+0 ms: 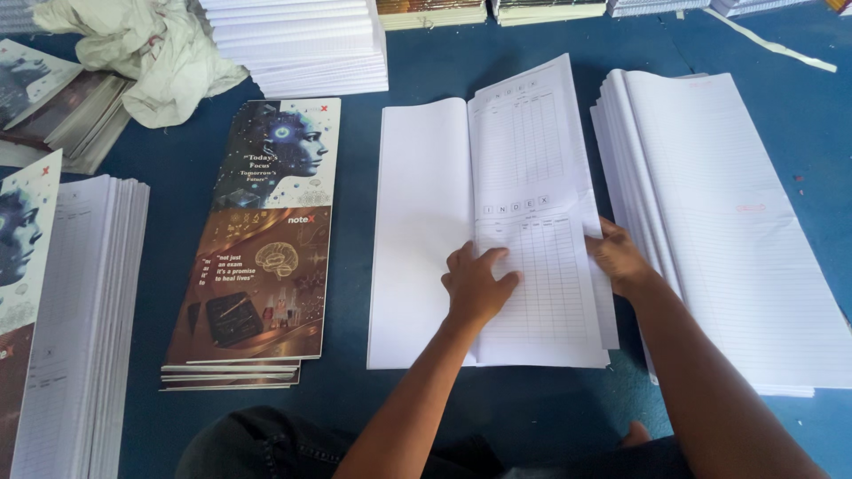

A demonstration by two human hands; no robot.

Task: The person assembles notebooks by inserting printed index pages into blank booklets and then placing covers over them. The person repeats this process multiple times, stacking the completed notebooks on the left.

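White table-ruled sheets (532, 222), faint-lined white stack (737, 231) — blue-and-brown printed covers (262, 239) — on deep blue floor (781, 80).

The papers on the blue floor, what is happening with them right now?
A person sits over a folded stack of white sheets on the blue surface. The left hand presses flat on the top printed table sheet, and the right hand grips that sheet's right edge. To the right lies a pile of lined sheets. To the left is a stack of printed covers, and further left another pile of sheets. A crumpled cloth lies at the top left.
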